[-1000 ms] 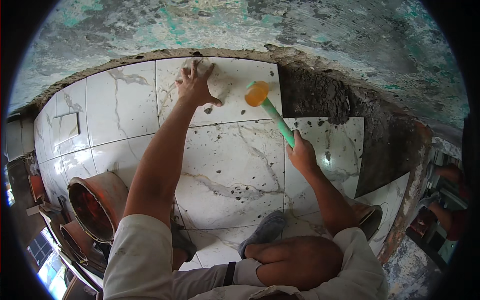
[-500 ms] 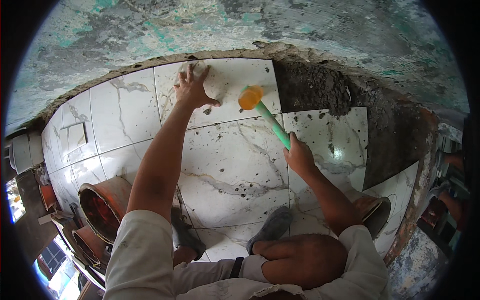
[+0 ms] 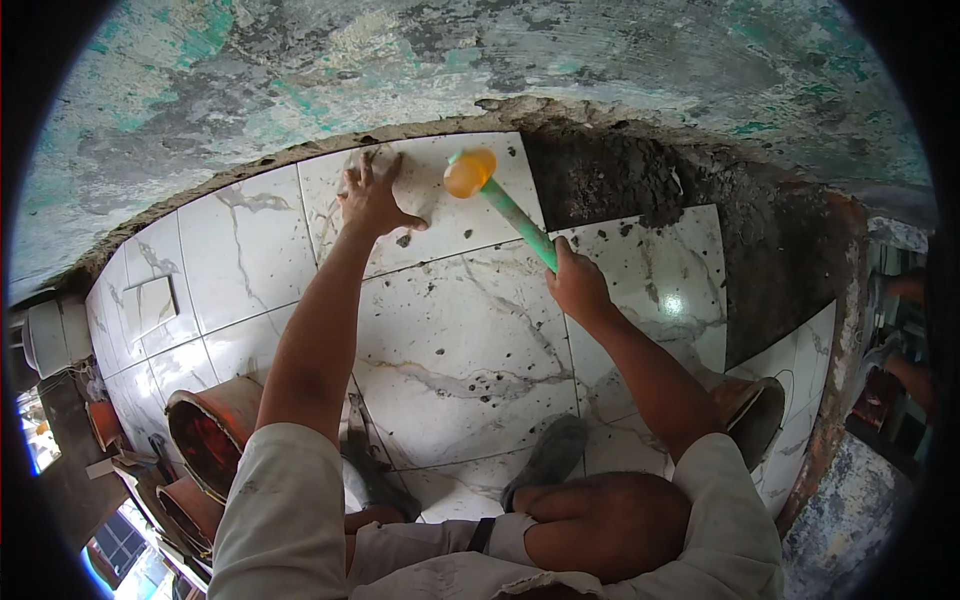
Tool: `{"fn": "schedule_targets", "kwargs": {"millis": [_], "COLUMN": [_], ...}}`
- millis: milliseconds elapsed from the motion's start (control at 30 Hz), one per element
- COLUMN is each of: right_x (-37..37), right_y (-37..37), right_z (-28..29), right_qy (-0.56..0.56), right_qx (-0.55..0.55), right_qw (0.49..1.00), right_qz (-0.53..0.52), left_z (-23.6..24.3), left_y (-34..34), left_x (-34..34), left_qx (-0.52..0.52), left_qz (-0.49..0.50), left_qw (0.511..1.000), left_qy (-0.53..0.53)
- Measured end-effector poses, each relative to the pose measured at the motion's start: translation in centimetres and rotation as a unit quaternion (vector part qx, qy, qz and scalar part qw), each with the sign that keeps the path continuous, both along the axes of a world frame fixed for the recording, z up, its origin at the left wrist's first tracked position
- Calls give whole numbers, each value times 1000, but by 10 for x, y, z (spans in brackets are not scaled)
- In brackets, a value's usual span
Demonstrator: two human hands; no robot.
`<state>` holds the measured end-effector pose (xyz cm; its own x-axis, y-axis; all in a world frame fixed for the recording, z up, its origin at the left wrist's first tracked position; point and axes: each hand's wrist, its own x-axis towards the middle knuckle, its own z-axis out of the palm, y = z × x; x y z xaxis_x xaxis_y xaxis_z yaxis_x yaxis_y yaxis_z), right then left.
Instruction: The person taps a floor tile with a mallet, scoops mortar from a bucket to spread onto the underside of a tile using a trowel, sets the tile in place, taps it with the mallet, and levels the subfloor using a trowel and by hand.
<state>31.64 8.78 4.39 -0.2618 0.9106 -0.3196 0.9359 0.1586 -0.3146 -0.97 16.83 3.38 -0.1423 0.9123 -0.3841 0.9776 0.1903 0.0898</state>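
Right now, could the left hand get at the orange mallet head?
Probably yes: the left hand is spread open over the white tile, just left of the orange mallet head, with nothing visible between them. The right hand grips the green handle, though, and the head's height is hard to judge.

Renovation site: part-tiled floor (image 3: 465,330), bare dark ground (image 3: 775,275), flaking wall (image 3: 400,65)

Left of the mallet (image 3: 512,217), the person's left hand (image 3: 369,208) lies fanned wide, left arm (image 3: 320,335) nearly straight. The right hand (image 3: 578,280) is wrapped around the mallet's handle, right arm (image 3: 655,370) reaching forward.
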Motion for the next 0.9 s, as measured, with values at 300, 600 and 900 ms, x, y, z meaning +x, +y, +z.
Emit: {"fn": "schedule_targets", "kwargs": {"millis": [300,600,900], "right_x": [-3,6,13], "right_y": [-3,-29,-45], "right_z": [-6,5,1], "right_qy": [2,64,52], "right_qx": [36,-9,-80], "right_qw": [999,998,992], "right_qz": [13,-21,-79], "left_z": [-2,-1,-1], "left_y": [1,-1,-1], "left_x": [0,-3,-3], "left_qx": [-5,-8,-11], "left_qz": [-8,-17,-12], "left_qw": [1000,1000,1000], "left_qy": [9,6,8]}}
